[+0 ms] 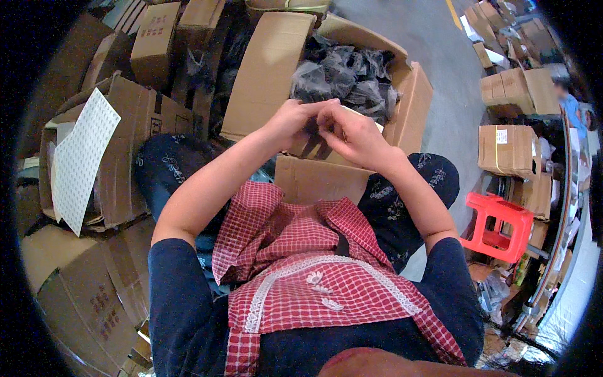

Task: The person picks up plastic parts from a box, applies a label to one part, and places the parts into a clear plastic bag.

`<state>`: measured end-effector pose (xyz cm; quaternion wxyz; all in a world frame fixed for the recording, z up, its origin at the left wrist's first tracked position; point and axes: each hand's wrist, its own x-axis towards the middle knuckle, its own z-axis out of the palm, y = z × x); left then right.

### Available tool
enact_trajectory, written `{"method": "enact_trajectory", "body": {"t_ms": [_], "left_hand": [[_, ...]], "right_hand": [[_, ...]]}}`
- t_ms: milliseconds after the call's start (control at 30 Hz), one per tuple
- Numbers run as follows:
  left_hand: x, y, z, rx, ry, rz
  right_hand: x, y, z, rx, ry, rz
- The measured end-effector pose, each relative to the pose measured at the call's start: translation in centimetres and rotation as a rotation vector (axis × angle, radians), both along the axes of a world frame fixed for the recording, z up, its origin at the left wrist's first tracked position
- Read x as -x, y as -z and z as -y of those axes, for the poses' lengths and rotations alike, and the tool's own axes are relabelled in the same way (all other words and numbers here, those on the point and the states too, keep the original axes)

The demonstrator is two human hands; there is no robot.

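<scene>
Both hands (321, 125) pinch a small dark item (312, 127) between them.

Matt cardboard box (411, 103) holds glossy plastic bags (348, 75)

Red stool (498, 227) on the right, white dotted sheet (80, 159) over a left box, stacked cartons (516, 149) w/ more boxes behind.

A packing warehouse: stacked cardboard boxes (512, 151) crowd the concrete floor (440, 75).
</scene>
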<state>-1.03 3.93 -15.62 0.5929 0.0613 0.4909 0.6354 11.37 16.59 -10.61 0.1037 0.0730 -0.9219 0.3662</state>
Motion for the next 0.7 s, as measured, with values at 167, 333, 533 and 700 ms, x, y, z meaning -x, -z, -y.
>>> {"method": "enact_trajectory", "body": {"t_ms": [167,333,533,700], "left_hand": [[-0.1,-0.9,0.3,0.0,0.001,0.027],[0.2,0.9,-0.2,-0.027,-0.07,0.083],[0.8,1.4,-0.5,-0.04,-0.138,0.183],[0.6,1.0,-0.5,-0.051,-0.191,0.106]], "right_hand": [[0.0,-0.1,0.2,-0.138,0.041,-0.004],[-0.7,0.9,0.2,-0.268,0.041,-0.107],[-1.1,0.0,0.7,-0.228,0.142,-0.048],[-1.8,-0.4,1.4,-0.094,0.136,0.147]]}}
